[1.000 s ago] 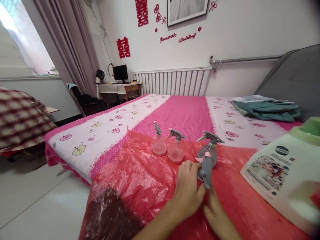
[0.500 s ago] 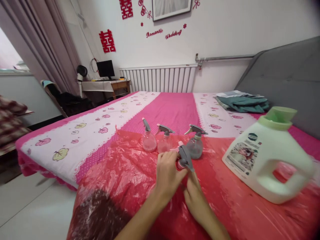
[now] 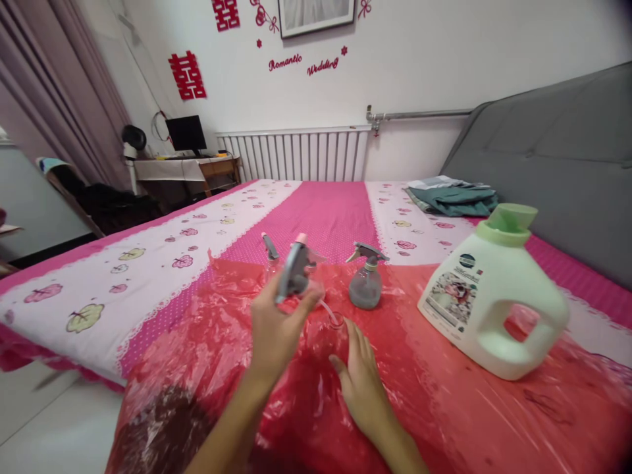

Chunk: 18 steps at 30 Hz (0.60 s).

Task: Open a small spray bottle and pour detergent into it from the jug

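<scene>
In my left hand (image 3: 276, 326) is a grey trigger spray head (image 3: 295, 266) with a pink tip, gripped between thumb and fingers and tilted. Its thin clear dip tube (image 3: 326, 309) slants down to the mouth of a clear spray bottle (image 3: 326, 339). My right hand (image 3: 359, 375) curls around the right side of that bottle, which stands uncapped on the red plastic sheet (image 3: 222, 342). Just behind are more spray bottles: one with a grey and cream head (image 3: 366, 288) stands to the right, while two at the left are partly hidden by my left hand and the spray head.
A large pale green detergent jug (image 3: 486, 296) with a green cap stands to the right on the sheet. The sheet covers the near part of a bed with a pink patterned bedspread (image 3: 330, 210). Folded clothes (image 3: 451, 197) lie near the grey headboard (image 3: 543, 145).
My left hand has lifted the spray head off the bottle and moved it left, baring the dip tube. The right hand stays at the bottle. The view has turned slightly right.
</scene>
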### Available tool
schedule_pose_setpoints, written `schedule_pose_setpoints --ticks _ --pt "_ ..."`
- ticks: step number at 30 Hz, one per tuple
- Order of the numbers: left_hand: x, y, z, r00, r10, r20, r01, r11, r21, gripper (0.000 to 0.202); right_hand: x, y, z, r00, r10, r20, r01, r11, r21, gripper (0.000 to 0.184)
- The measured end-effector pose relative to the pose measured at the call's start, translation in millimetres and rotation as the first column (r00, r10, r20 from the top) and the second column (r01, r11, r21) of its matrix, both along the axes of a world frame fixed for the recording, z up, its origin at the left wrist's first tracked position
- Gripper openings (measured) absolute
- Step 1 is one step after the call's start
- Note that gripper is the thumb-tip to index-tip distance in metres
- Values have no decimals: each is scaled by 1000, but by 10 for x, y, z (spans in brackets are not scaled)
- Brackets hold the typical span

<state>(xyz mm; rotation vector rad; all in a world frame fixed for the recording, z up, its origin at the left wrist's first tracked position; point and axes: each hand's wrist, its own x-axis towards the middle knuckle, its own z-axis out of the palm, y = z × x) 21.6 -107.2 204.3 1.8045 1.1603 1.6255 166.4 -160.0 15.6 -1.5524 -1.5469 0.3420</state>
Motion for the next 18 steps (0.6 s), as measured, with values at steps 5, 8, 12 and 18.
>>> schedule_pose_setpoints --ticks 5,8,12,18 --pt "-438 72 138 964 120 239 -114 993 -36 52 21 4 -22 999 -31 18 31 999 10 63" --pt "-636 206 -6 925 185 331 -137 977 -163 67 44 13 -15 999 -24 41 23 999 38 61" --pt "-838 403 -406 909 257 328 -136 927 -350 83 92 -14 80 996 -42 78 35 995 94 60" --pt "-1038 467 -834 915 276 294 -65 819 -570 84 164 -143 254 981 -87 175 62 988 141 59"
